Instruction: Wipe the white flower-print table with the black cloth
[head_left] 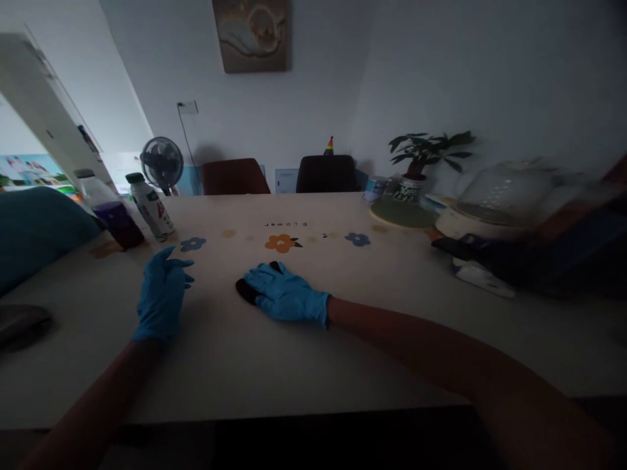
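At left, 2 bottles (151, 209) stand near the open, empty left hand (164, 294); a careless outward swing could topple them. Further right, the right hand (289, 294) grips a black pad (246, 292) against the table (220, 372); uneven pressure might let it slip free.

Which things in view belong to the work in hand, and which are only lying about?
In the work:
dark pad under the gloved right hand
tabletop beneath it

Only about:
purple-labelled bottle
green-capped bottle
fan
potted plant
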Demonstrator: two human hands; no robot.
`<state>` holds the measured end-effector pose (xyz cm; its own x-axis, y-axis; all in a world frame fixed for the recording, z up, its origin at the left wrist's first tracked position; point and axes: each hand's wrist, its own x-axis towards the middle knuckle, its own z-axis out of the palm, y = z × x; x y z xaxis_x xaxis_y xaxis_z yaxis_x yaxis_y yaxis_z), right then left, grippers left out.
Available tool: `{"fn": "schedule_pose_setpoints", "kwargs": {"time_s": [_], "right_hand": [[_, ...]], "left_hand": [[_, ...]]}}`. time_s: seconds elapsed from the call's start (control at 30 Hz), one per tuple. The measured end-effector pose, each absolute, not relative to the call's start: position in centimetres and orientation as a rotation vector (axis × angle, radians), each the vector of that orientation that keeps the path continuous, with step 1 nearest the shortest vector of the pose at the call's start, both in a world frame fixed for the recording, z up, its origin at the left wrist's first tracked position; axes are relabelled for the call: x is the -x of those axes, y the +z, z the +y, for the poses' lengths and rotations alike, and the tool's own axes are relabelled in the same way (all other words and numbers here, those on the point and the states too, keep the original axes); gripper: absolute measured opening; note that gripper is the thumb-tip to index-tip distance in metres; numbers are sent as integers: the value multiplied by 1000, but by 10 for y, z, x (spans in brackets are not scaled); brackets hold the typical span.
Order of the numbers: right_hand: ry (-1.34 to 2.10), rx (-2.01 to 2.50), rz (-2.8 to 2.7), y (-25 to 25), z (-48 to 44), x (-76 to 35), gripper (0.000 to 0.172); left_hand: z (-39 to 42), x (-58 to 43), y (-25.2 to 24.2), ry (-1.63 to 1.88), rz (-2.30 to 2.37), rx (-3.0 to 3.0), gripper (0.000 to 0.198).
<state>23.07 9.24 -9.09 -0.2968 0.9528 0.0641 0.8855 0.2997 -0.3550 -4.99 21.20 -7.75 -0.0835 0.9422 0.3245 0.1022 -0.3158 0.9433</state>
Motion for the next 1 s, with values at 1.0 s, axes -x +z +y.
{"fn": "schedule_pose_setpoints", "kwargs": {"time_s": [1.0], "right_hand": [[260,2101,-1921,-80,312,-260,71]], "left_hand": [[195,45,-70,1460,1236,-1472,73]]}}
